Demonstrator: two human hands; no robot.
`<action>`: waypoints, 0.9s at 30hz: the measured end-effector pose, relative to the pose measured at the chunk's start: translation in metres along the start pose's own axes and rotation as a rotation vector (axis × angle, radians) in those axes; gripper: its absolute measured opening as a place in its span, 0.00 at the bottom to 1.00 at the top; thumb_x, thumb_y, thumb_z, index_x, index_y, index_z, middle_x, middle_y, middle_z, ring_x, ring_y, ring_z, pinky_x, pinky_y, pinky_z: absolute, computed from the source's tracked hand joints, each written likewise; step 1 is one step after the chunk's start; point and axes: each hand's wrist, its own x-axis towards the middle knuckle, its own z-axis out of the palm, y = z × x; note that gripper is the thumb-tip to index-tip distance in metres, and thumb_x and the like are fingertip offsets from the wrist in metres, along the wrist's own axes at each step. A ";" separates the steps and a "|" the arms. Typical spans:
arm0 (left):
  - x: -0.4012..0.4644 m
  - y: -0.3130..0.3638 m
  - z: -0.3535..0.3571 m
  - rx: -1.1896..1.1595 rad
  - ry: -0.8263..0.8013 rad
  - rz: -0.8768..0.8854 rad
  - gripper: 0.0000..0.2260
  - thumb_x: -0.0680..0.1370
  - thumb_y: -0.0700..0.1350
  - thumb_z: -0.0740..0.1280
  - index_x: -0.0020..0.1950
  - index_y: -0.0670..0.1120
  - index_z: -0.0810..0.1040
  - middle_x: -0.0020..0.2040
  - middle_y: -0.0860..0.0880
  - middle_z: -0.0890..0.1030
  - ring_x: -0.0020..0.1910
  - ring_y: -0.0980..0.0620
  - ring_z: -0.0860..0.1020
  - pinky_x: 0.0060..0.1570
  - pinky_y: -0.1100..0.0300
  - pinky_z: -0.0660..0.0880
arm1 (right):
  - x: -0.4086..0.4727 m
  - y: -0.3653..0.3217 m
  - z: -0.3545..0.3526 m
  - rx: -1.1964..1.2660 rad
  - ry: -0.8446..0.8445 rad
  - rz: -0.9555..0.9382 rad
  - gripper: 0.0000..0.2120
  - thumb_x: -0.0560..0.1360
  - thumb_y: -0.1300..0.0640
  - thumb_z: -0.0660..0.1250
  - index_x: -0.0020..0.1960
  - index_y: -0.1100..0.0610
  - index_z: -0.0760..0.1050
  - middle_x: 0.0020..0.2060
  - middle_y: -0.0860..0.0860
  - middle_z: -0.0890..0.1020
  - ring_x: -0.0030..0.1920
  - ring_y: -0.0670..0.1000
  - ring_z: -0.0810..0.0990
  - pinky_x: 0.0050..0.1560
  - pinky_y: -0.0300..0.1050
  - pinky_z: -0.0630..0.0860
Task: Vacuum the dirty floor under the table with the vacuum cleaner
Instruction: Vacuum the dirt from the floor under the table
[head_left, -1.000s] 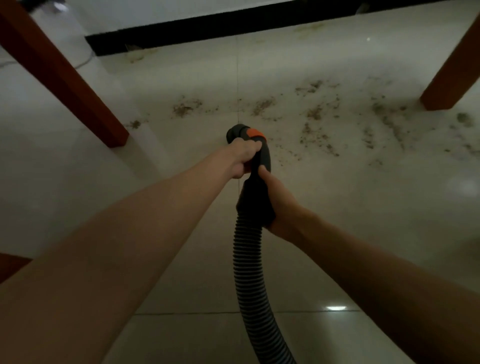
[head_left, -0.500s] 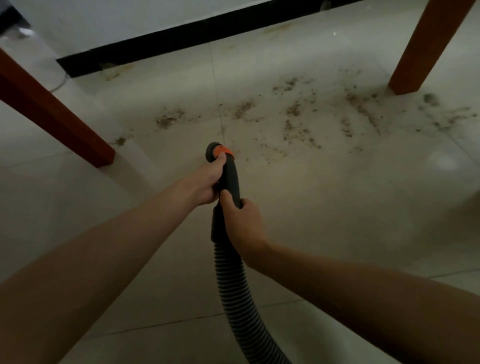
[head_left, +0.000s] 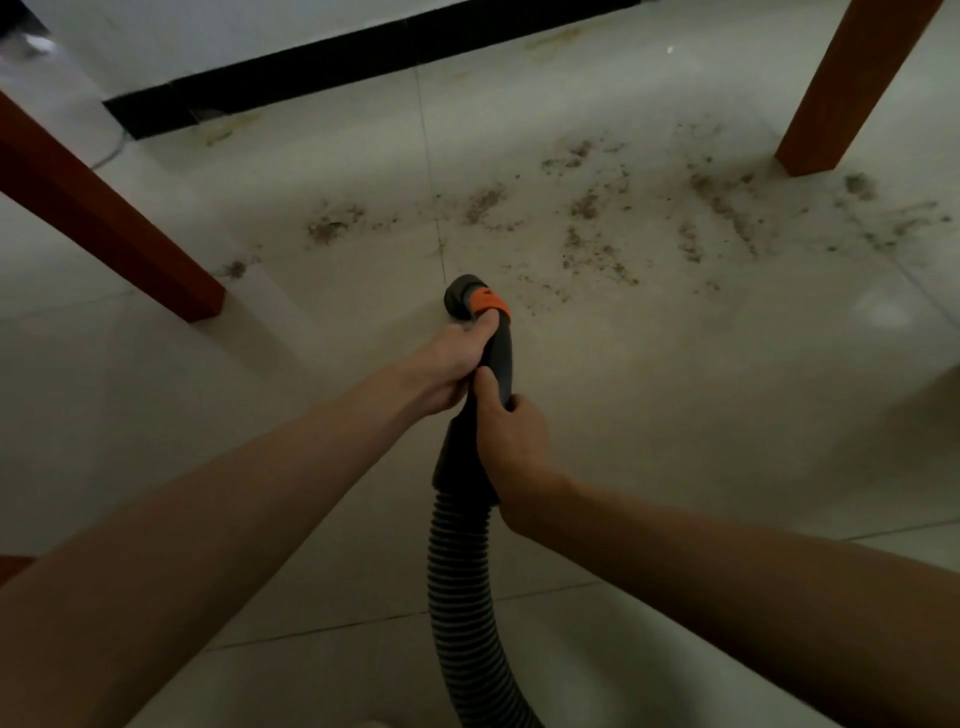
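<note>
A vacuum hose nozzle (head_left: 474, 296) hovers just short of the scattered dirt (head_left: 597, 244) on the tiled floor (head_left: 727, 415). Both hands clamp it: the left hand (head_left: 451, 364) nearest the nozzle's orange collar, the right hand (head_left: 511, 441) just behind, likely to steady the ribbed hose (head_left: 462, 597). Dirt spreads beyond the nozzle — between two wooden table legs (head_left: 852, 83).

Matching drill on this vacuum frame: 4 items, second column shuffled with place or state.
1 left hand
2 right hand
3 dirt
4 table leg

a stands upper right
b grips handle just behind the orange collar
c grips handle near the ribbed hose
d scattered on tiles beyond the nozzle

Pairs: 1-b, 2-c, 3-d, 4-a
</note>
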 end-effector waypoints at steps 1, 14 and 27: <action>0.001 0.000 0.005 0.002 -0.012 0.009 0.20 0.82 0.50 0.56 0.63 0.34 0.70 0.39 0.47 0.74 0.35 0.52 0.73 0.31 0.63 0.70 | 0.001 0.000 -0.005 -0.007 0.017 -0.010 0.19 0.79 0.42 0.57 0.50 0.59 0.73 0.39 0.52 0.76 0.36 0.48 0.76 0.31 0.39 0.72; 0.031 -0.006 0.012 -0.017 0.093 0.029 0.23 0.81 0.51 0.56 0.69 0.37 0.66 0.61 0.40 0.75 0.57 0.42 0.76 0.50 0.52 0.75 | 0.025 -0.006 -0.022 -0.138 -0.038 -0.047 0.22 0.79 0.43 0.58 0.51 0.62 0.76 0.42 0.57 0.81 0.40 0.54 0.82 0.41 0.48 0.81; 0.051 0.027 0.019 -0.071 -0.028 -0.013 0.23 0.81 0.51 0.57 0.66 0.33 0.68 0.49 0.41 0.77 0.43 0.46 0.77 0.40 0.57 0.73 | 0.064 -0.022 -0.013 -0.182 0.143 -0.141 0.21 0.79 0.42 0.57 0.49 0.60 0.75 0.43 0.56 0.81 0.43 0.55 0.81 0.48 0.53 0.80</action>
